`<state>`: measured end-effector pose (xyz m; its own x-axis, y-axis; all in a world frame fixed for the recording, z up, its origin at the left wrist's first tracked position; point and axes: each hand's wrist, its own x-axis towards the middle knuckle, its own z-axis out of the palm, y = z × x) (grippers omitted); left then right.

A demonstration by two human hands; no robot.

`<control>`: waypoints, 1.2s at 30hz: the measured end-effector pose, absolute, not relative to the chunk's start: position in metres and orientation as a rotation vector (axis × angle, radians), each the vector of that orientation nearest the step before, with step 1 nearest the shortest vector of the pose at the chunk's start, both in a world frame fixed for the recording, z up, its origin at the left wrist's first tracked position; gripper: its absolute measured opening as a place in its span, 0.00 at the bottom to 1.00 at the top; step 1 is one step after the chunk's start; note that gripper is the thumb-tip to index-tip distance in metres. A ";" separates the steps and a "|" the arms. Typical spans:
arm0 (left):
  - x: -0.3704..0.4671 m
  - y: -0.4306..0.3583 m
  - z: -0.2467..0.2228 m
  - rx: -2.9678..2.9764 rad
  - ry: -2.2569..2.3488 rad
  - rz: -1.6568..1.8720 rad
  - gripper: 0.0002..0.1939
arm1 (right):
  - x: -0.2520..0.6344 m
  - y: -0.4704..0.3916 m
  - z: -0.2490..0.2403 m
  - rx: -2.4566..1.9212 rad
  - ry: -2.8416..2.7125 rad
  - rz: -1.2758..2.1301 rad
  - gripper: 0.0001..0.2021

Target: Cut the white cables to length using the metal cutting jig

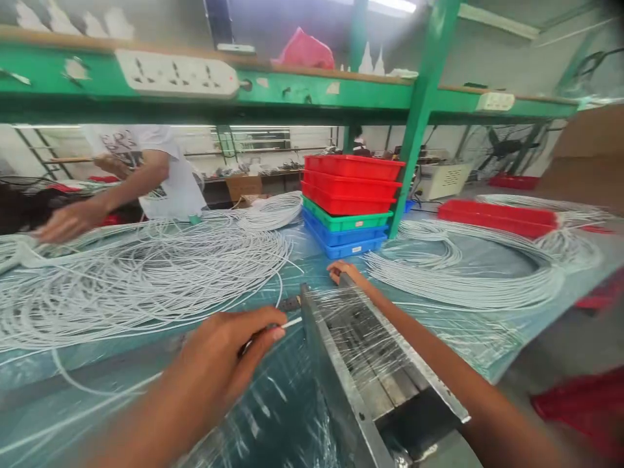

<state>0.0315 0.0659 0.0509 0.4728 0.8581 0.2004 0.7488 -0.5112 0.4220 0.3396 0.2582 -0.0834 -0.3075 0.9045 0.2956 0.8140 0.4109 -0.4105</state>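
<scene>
My left hand (229, 344) is closed in a pinch on a thin white cable (292, 322), whose end points at the side of a metal machine (361, 351). Clear plastic film wraps the machine's top. A small dark fitting (290, 303) sticks out of its left side, just above the cable end. On the far side of the machine is my right hand (344, 270), its forearm running along the machine's right edge. The fingers look curled, but the machine partly hides them and what they hold, if anything, is not visible.
Large coils of white cable (146, 279) cover the table at left, with another coil (487, 279) at right. Stacked red, green and blue trays (348, 205) stand by a green post (419, 117). Across the table, a co-worker's hand (73, 221) reaches over the cables.
</scene>
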 end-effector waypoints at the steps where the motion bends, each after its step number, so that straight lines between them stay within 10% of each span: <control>1: 0.038 0.070 0.051 2.454 1.318 0.549 0.21 | 0.339 0.257 -0.082 -1.459 -2.192 0.266 0.19; 36: 0.054 0.068 0.003 2.514 1.025 0.764 0.13 | 0.351 0.313 -0.129 -1.409 -2.048 0.479 0.10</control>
<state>0.0538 0.0678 0.0026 0.5997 0.7167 0.3560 0.5458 -0.6917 0.4729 0.3509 0.3126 -0.1287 -0.2562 0.9276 0.2718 0.7110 0.3713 -0.5972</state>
